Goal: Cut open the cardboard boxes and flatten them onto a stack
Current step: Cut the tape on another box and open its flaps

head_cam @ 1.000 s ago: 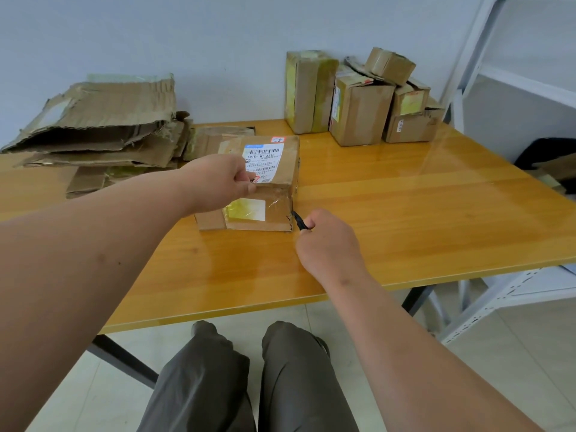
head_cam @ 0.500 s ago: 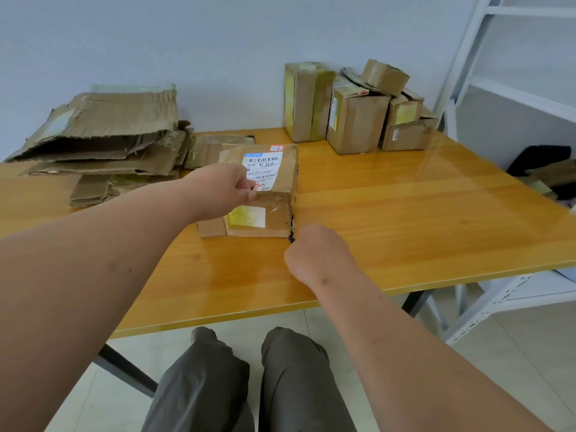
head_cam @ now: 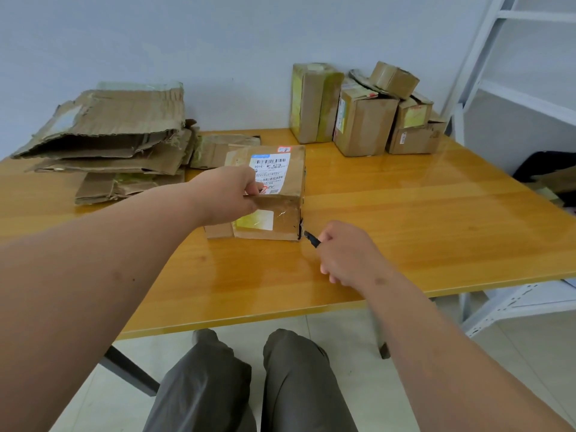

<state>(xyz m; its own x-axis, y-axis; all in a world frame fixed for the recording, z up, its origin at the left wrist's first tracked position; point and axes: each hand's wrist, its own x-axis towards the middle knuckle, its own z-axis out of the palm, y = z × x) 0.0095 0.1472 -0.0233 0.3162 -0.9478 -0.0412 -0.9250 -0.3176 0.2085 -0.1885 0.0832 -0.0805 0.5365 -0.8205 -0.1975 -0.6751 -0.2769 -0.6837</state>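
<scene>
Change: half a second ago the right hand sat tight against the near right corner of the box, with the cutter buried in that edge. Now the hand is drawn back toward 4 o'clock, and the dark tip of the cutter shows just clear of the corner.
Cut edge: a dark, ragged slit runs down the near right vertical corner of the box, so that seam looks parted, at least in part.
Meaning for task: I judge one corner cut finished or nearly so; the box stands whole and unflattened, so other taped seams likely remain before it can go on the stack.
Right hand: fingers curled round the cutter handle, blade end pointing at the box.
Left hand: lies over the near top edge of the box at its left, fingers bent onto the top beside the shipping label, holding it steady.
Box position: middle of the table, at 12 o'clock from the person, resting flat.
Flattened stack: at 10 o'clock, several bent cardboard sheets piled unevenly, just beside the box's far left.
Uncut boxes: a cluster at 1 o'clock against the wall, well apart from the hands.
White shelving: at 2 o'clock, off the table.
In the way: the left hand lies near the cutting line, and glossy tape covers the front face.
</scene>
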